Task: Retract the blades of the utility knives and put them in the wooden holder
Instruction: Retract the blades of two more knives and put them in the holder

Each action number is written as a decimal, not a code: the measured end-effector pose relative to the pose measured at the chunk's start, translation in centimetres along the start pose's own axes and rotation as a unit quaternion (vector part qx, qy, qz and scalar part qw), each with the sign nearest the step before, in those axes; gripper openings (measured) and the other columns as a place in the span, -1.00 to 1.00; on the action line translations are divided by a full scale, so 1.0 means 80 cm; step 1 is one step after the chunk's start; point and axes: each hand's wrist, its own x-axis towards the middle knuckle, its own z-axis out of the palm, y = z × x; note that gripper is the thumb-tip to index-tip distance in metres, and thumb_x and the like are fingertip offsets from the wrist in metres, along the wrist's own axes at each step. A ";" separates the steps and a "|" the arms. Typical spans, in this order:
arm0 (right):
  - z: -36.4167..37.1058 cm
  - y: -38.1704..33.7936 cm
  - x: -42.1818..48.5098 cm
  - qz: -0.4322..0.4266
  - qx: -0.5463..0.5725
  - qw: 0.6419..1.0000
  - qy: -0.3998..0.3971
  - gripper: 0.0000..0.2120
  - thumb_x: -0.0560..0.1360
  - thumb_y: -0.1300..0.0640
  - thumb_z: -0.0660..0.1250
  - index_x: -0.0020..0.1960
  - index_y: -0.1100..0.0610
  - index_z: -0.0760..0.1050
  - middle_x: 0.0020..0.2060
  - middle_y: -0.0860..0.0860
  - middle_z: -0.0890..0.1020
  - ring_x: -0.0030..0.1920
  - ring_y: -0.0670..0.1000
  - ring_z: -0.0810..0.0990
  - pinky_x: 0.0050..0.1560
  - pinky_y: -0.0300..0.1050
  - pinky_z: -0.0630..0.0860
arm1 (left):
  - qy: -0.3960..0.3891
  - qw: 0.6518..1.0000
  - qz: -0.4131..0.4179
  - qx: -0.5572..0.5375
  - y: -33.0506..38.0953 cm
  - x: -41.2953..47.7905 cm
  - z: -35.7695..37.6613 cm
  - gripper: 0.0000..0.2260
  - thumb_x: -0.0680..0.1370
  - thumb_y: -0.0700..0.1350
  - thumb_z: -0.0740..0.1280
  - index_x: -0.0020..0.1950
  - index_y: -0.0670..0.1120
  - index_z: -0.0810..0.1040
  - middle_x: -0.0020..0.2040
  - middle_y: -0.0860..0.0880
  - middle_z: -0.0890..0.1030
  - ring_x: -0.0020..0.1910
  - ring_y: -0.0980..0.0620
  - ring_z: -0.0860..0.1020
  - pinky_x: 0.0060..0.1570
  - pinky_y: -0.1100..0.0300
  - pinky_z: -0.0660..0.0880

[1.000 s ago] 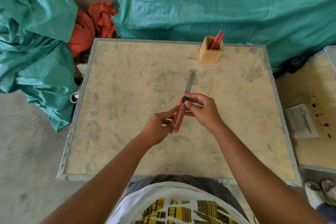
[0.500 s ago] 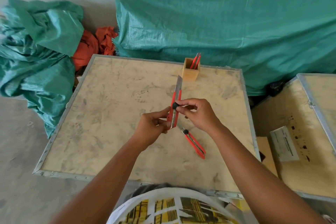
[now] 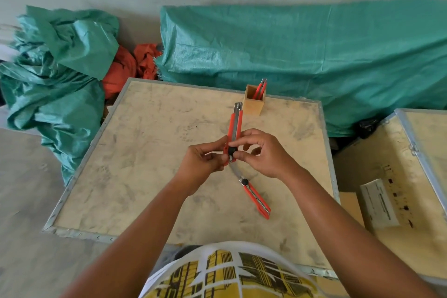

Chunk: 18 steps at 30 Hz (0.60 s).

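Observation:
I hold a red utility knife [image 3: 235, 126] upright over the wooden board [image 3: 150, 164]. My left hand [image 3: 204, 162] pinches its lower end, and my right hand [image 3: 264, 152] has thumb and finger on the black slider knob. Only a short metal tip shows at the knife's top. A second red utility knife [image 3: 256, 197] lies on the board below my right hand, its blade extended toward my hands. The wooden holder [image 3: 254, 101] stands at the board's far edge with two red knives [image 3: 260, 88] standing in it.
Green tarpaulin covers a large bundle [image 3: 302, 55] behind the board and a heap [image 3: 55, 75] at the left, with orange cloth [image 3: 128, 65] between. A second wooden crate [image 3: 411, 189] with a white label stands at the right.
The blade of the held knife has slid back into its red body, from long to just a tip. My view has tilted up, so the second knife on the board came into sight.

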 end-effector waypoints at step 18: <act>0.044 -0.039 0.013 0.038 0.015 0.996 0.080 -0.68 0.42 0.06 0.58 0.14 -0.14 0.68 0.09 -0.16 0.66 -0.01 -0.08 0.61 -0.06 -0.18 0.58 | -0.094 0.995 -0.013 0.005 0.018 0.025 -0.069 -0.63 0.52 -0.29 0.41 0.30 -0.04 0.60 0.12 -0.03 0.71 -0.04 -0.04 0.61 -0.14 0.21 0.58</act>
